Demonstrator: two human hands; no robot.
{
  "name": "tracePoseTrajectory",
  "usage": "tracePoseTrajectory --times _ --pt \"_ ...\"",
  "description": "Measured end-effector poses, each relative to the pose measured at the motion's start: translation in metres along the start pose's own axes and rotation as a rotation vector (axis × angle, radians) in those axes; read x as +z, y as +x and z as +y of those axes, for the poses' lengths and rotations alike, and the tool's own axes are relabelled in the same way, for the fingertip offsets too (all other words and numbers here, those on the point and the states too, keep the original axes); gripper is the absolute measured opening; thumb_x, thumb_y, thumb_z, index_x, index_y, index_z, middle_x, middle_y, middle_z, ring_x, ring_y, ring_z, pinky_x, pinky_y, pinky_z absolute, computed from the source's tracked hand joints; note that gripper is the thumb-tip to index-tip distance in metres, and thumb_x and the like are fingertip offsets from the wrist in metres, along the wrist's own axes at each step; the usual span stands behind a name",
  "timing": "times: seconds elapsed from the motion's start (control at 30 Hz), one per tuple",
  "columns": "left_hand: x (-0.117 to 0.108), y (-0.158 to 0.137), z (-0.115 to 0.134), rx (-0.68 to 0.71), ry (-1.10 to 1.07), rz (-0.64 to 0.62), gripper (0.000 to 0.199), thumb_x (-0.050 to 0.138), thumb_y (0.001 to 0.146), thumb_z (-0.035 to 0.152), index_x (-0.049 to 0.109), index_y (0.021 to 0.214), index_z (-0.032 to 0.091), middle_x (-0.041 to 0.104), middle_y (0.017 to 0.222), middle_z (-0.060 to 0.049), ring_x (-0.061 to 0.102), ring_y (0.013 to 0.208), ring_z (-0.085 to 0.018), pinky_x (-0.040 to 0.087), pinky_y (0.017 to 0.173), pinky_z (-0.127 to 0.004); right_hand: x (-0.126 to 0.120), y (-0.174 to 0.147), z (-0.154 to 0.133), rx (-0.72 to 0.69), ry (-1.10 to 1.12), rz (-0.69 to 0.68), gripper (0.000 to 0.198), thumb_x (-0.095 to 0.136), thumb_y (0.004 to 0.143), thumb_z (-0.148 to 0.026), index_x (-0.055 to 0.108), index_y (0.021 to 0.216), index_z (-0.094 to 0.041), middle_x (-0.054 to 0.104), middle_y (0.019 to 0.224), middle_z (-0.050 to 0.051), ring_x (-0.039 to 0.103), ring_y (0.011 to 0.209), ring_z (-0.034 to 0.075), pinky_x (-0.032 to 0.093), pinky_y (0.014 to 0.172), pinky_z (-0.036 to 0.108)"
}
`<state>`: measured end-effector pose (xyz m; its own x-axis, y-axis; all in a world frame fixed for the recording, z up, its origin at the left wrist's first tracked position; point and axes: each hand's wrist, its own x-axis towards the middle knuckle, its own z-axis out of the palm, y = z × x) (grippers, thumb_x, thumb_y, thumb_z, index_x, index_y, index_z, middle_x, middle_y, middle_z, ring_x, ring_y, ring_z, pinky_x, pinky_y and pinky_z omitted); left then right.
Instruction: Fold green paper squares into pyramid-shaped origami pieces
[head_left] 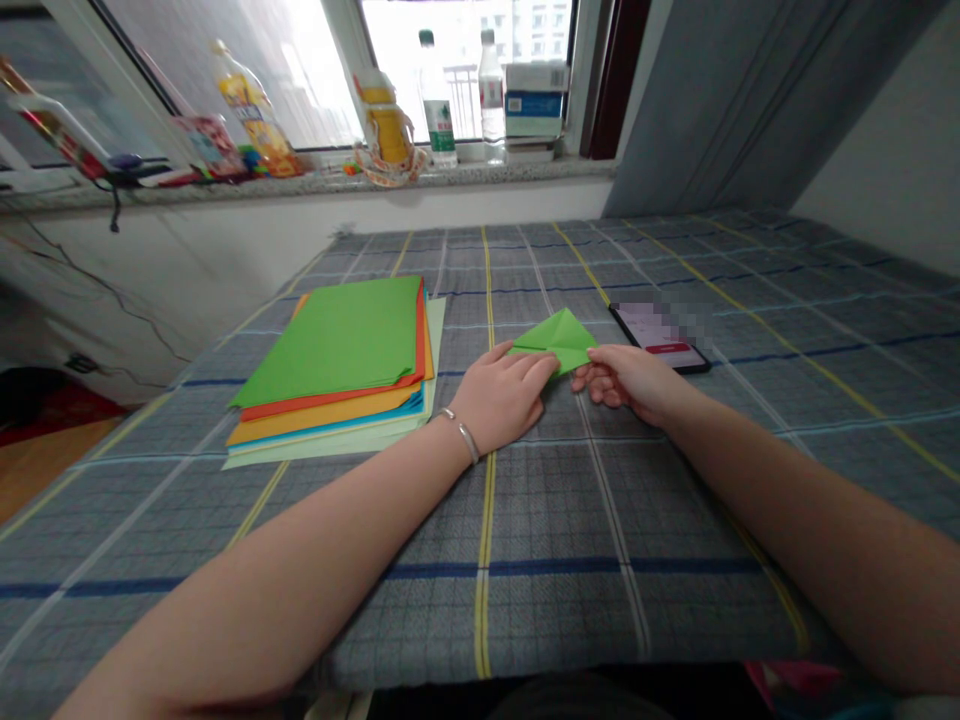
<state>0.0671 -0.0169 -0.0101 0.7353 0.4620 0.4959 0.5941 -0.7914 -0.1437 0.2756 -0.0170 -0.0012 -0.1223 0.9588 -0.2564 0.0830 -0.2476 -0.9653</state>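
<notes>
A pile of bright paper (337, 330) sits on the left. My left hand (501, 395), with a shiny bracelet (468, 440), lies open on a smooth, pointy folded green paper (564, 332) on the checked cloth (551, 520). My right hand (630, 380) pinches its right corner. Next comes a flat phone (643, 326), its writing too blurry to read.

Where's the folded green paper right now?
Head view, just right of centre: the folded green paper, touched by the left hand and right hand, with the paper stack to its left and the phone to its right.
</notes>
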Motion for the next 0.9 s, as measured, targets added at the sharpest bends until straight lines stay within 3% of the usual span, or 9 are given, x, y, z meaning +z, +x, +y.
tracePoseTrajectory --times 0.23,0.37,0.47,0.57,0.7,0.8,0.9 --pt "0.001 0.001 -0.002 -0.106 0.061 -0.052 0.036 0.045 0.097 0.022 0.053 0.131 0.013 0.06 0.135 -0.011 0.063 0.114 -0.024 0.045 0.101 -0.047 0.006 -0.003 -0.001 -0.038 -0.168 -0.184 0.027 0.046 0.092 -0.026 0.069 0.083 -0.013 0.075 0.092 0.012 0.06 0.056 0.009 0.033 0.037 0.017" --pt "0.003 -0.001 -0.008 -0.142 0.006 -0.022 0.034 0.046 0.096 0.015 0.056 0.128 0.017 0.061 0.133 -0.008 0.063 0.111 -0.023 0.047 0.098 -0.044 0.004 -0.002 0.004 -0.197 -0.204 -0.198 0.026 0.053 0.089 -0.04 0.064 0.093 -0.017 0.071 0.104 0.011 0.064 0.069 0.013 0.04 0.042 0.019" --pt "0.005 -0.002 -0.014 -0.234 -0.136 0.083 0.033 0.044 0.095 0.014 0.06 0.123 0.02 0.062 0.13 -0.008 0.062 0.111 -0.02 0.049 0.095 -0.037 0.003 -0.003 0.007 -0.362 -0.261 -0.121 0.034 0.064 0.08 -0.049 0.055 0.097 -0.021 0.068 0.09 0.006 0.062 0.069 0.015 0.042 0.046 0.022" --pt "0.006 -0.002 -0.019 -0.307 -0.318 0.208 0.032 0.039 0.097 0.015 0.063 0.117 0.019 0.065 0.116 -0.007 0.061 0.107 -0.016 0.05 0.094 -0.031 0.002 -0.004 0.009 -0.438 -0.345 0.1 0.045 0.07 0.075 -0.051 0.047 0.102 -0.024 0.062 0.077 0.0 0.058 0.063 0.015 0.041 0.049 0.025" --pt "0.007 0.0 -0.02 -0.402 -0.46 0.271 0.028 0.039 0.099 0.023 0.064 0.111 0.016 0.069 0.105 -0.006 0.063 0.101 -0.017 0.05 0.092 -0.031 -0.001 -0.006 0.006 -0.524 -0.432 0.344 0.049 0.068 0.077 -0.043 0.046 0.118 -0.026 0.059 0.11 0.007 0.061 0.078 0.016 0.045 0.054 0.026" --pt "0.008 0.0 -0.018 -0.49 -0.577 0.289 0.028 0.041 0.099 0.031 0.062 0.111 0.017 0.07 0.105 -0.005 0.064 0.097 -0.017 0.052 0.087 -0.031 -0.001 -0.007 0.002 -0.586 -0.39 0.361 0.038 0.062 0.082 -0.037 0.051 0.118 -0.029 0.054 0.126 0.007 0.06 0.083 0.016 0.048 0.058 0.027" --pt "0.012 -0.001 -0.016 -0.559 -0.7 0.3 0.03 0.043 0.098 0.038 0.059 0.115 0.019 0.07 0.093 -0.004 0.065 0.08 -0.015 0.054 0.072 -0.027 0.0 -0.008 -0.002 -0.552 -0.315 0.309 0.024 0.057 0.086 -0.035 0.059 0.108 -0.028 0.063 0.102 0.004 0.057 0.07 0.013 0.048 0.057 0.026"
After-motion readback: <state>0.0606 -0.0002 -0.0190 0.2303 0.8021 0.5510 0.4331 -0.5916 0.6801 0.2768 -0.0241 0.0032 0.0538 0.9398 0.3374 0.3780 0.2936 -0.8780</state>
